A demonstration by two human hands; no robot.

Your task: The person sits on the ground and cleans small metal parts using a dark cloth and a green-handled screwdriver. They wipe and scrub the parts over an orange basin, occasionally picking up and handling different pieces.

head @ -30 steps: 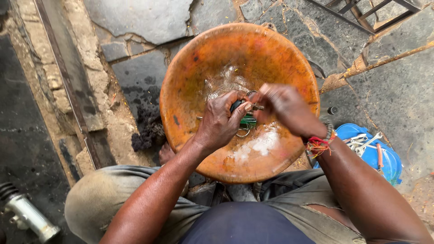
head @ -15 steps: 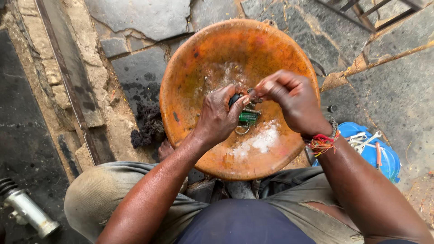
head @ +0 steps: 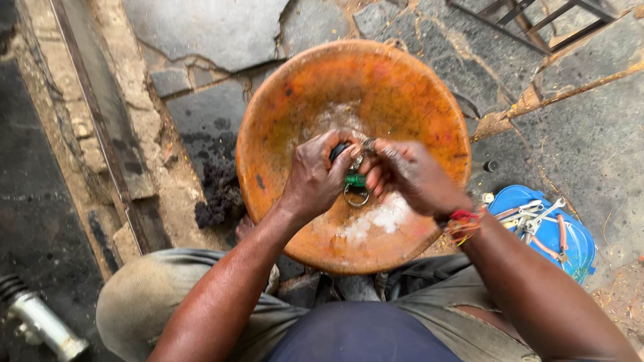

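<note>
Over a big round orange basin (head: 416, 87) both my hands close on one small part. My left hand (head: 315, 177) grips its dark end, and my right hand (head: 409, 174) pinches it from the right side. The small part (head: 355, 181) has a green middle and a metal ring hanging below it. Soapy, foamy water lies in the basin's bottom under my hands. A red thread band sits on my right wrist.
A blue tray (head: 577, 248) of spanners and pliers lies on the stone floor at right. A black clump (head: 218, 201) sits left of the basin. A metal cylinder (head: 40, 322) lies at lower left. A metal frame (head: 537, 20) stands at the top right.
Both hands have stayed together on the small part over the basin, shifting a little as they work it. The view has moved slightly.
</note>
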